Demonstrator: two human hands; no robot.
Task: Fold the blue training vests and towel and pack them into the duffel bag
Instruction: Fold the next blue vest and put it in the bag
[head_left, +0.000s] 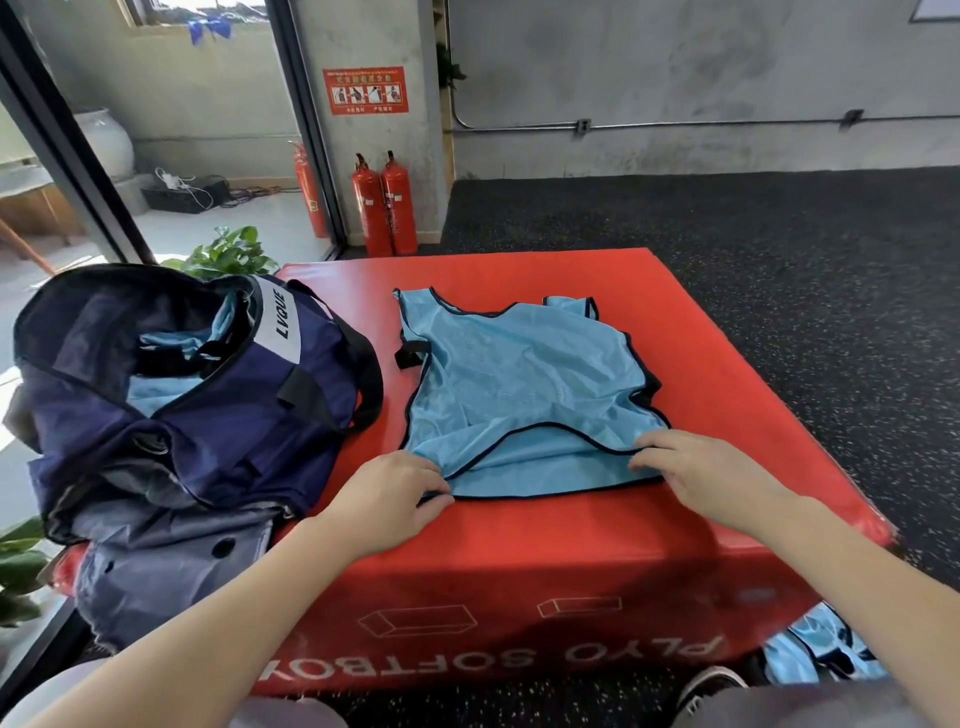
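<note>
Light-blue mesh training vest with black trim lies flat mid red padded plyo box. Left hand and right hand pinch its near hem corners. Open navy fabric duffel bag at box's left edge, blue fabric inside.

Vest lies on box, right of duffel bag.

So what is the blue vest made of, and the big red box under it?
The blue vest looks like thin mesh fabric: tiny holes show, it has a slight sheen, and black binding edges it. The red box seems to be padded with a smooth vinyl-like cover: it shines and dents softly at the edges, and its print partly reads SOFTBO.
</note>
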